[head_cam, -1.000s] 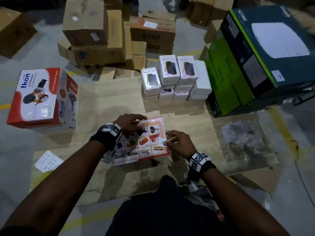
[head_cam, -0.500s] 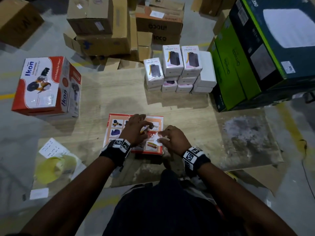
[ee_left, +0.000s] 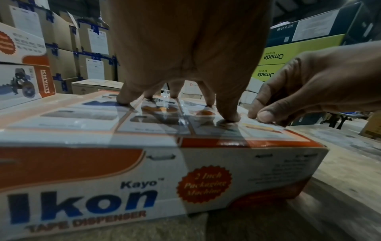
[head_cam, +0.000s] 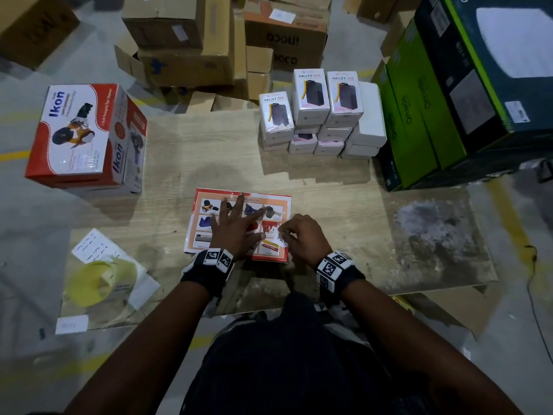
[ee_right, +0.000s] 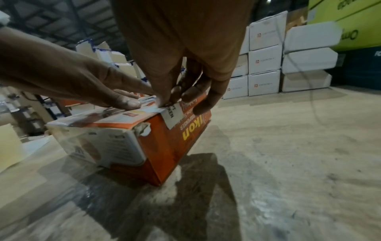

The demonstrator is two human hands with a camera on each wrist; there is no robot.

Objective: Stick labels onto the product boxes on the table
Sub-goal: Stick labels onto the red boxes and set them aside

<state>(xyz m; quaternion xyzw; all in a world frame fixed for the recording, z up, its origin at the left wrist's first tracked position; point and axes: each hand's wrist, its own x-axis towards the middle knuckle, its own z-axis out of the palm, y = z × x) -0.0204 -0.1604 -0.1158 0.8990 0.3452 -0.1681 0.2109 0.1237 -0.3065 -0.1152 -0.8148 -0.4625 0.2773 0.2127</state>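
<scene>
The right hand [ee_right: 181, 84] pinches a white label [ee_right: 172, 114] that only the right wrist view shows folding over the top edge onto the orange side of the Ikon tape dispenser box [head_cam: 239, 202], while the left hand [head_cam: 236, 229] presses spread, straight fingers flat on its top, near the wooden table's [head_cam: 329, 187] front edge.
</scene>
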